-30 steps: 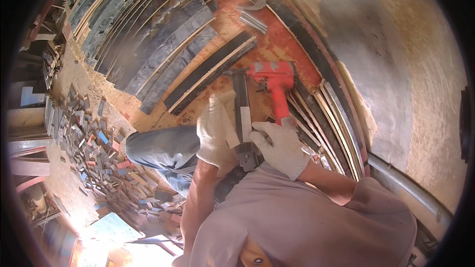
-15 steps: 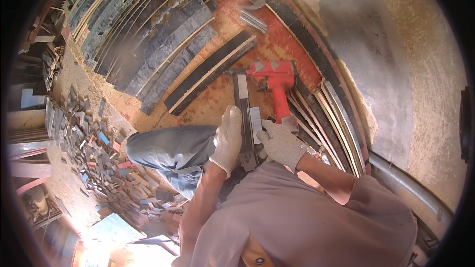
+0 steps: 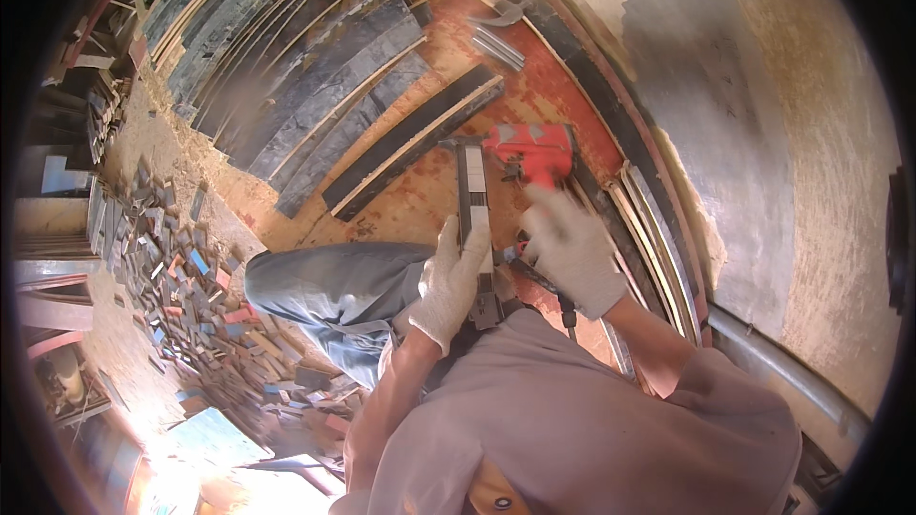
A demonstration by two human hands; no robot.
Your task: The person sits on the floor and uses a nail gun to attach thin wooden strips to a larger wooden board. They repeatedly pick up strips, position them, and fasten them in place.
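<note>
A red nail gun [image 3: 536, 148] lies across my lap and the panel in front of me, its long black magazine [image 3: 486, 303] toward my body. Light silvery strips of nails [image 3: 477, 174] lie in the magazine channel. My left hand [image 3: 450, 286], in a whitish knit glove, is closed around the side of the magazine, thumb beside the strips. My right hand [image 3: 577, 253], gloved alike, is over the gun's handle and hides most of it. Its fingers are blurred by motion, so their grip cannot be made out. A dark hose [image 3: 569, 317] shows below this hand.
Dark-faced board strips [image 3: 410, 143] lie on the reddish panel [image 3: 563, 76]. A claw hammer [image 3: 506, 14] and more nail strips [image 3: 498, 48] lie beyond the gun. Wood offcuts [image 3: 205, 296] are heaped at left. Long strips and a metal pipe [image 3: 792, 360] run along the right.
My right hand has moved up and right from the magazine to the handle. The nail strip it held now lies in the magazine channel. My left hand has shifted slightly right.
</note>
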